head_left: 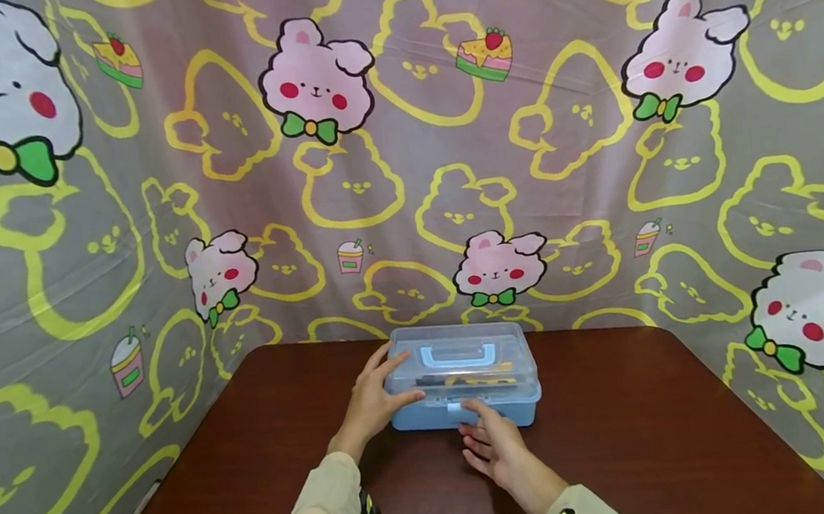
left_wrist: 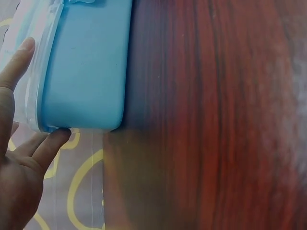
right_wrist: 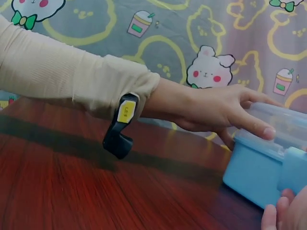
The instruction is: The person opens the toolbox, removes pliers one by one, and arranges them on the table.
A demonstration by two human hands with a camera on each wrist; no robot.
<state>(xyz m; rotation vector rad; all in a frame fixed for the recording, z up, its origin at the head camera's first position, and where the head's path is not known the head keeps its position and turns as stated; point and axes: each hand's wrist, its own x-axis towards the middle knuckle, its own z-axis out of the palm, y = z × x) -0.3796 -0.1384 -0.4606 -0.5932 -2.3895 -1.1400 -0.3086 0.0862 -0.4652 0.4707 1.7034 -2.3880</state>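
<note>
A storage box with a light blue base and a clear lid sits on the table, lid down. On the lid is a pale blue carrying handle. Yellow and dark items show blurrily through the plastic; their kind cannot be told. My left hand grips the box's left end, thumb across the front of the lid and fingers at the side. At the front middle is a light blue latch. My right hand touches this latch with its thumb, the other fingers loosely bent below, apart from one another.
The dark red-brown wooden table extends around the box on both sides and in front. A grey curtain with rabbit and cake prints hangs behind the table and along its sides. A black strap device is on the left wrist.
</note>
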